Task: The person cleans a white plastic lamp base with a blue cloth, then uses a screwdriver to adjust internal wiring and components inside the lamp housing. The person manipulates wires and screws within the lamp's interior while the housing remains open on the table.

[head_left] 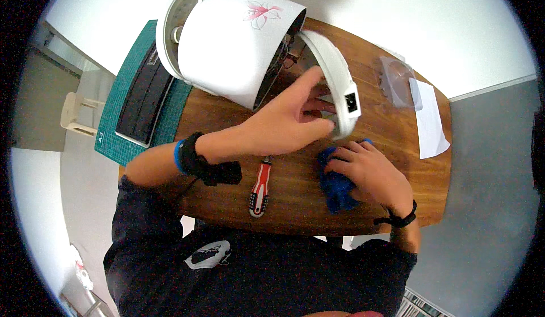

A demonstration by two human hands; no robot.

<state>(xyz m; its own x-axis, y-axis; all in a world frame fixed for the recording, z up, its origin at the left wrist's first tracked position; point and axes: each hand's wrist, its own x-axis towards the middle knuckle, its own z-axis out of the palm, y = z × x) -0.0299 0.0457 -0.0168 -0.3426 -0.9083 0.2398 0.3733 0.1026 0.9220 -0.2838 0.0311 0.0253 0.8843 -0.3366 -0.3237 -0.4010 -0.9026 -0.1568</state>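
Glare whitens the wall (431, 21), fisheye edges curving into black corners.

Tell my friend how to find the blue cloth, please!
Start with the brown wooden table and look near its edge by the black shirt. There, the person's right hand rests on the blue cloth. It's the crumpled, deep-blue bundle, unlike the smooth red-and-white handle to its left.

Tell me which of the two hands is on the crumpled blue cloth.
The right hand, with a thin black wristband, is on the crumpled blue cloth; the left hand is at the curved white plastic part instead.
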